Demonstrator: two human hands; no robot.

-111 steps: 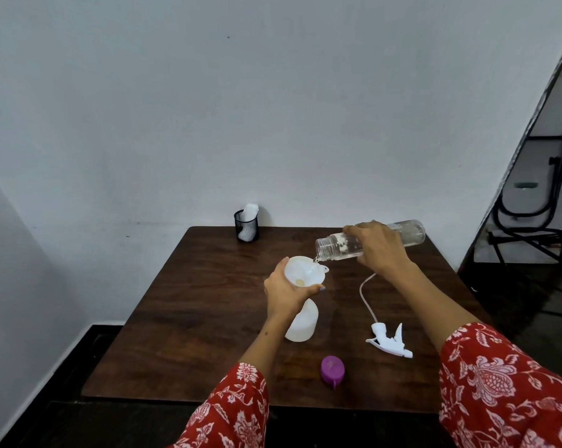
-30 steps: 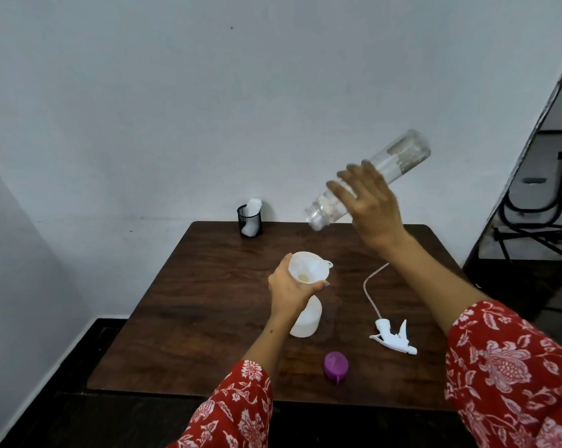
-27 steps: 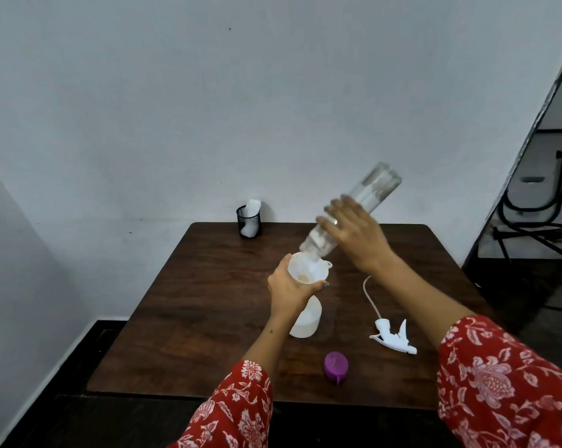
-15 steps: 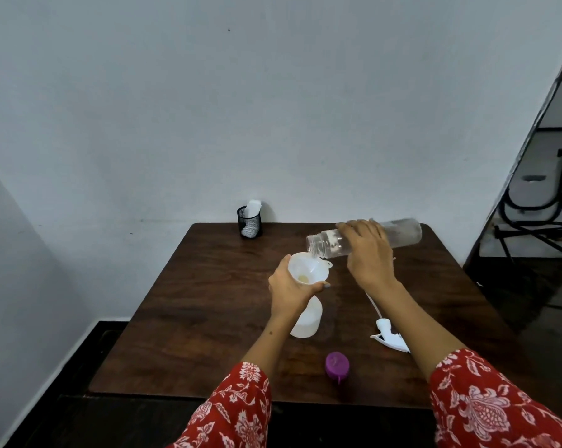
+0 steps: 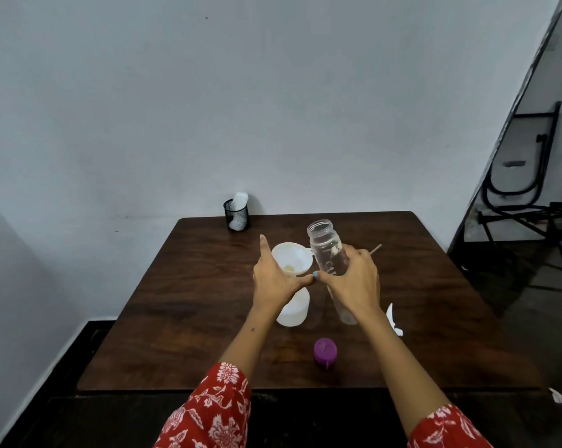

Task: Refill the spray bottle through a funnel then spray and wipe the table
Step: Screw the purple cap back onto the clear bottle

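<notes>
A white spray bottle [image 5: 292, 313] without its head stands mid-table with a white funnel [image 5: 293, 257] in its neck. My left hand [image 5: 274, 281] is beside the funnel, index finger straight up and thumb stretched under the funnel's rim; its other fingers are hidden. My right hand [image 5: 354, 284] grips a clear, empty-looking plastic bottle [image 5: 326, 250], upright with its mouth open, just right of the funnel and its base at the table. The white spray head [image 5: 393, 321] lies behind my right forearm, mostly hidden; its tube tip [image 5: 375, 249] shows past my hand.
A purple cap [image 5: 325, 350] lies near the front edge of the dark wooden table [image 5: 182, 318]. A black mesh cup [image 5: 236, 216] with a white cloth stands at the back edge by the wall. A folded black chair [image 5: 525, 176] leans at the right.
My right hand has swung the clear bottle from a tilted pour over the funnel to upright and brought it down beside the spray bottle. My left hand's fingers have loosened from the funnel.
</notes>
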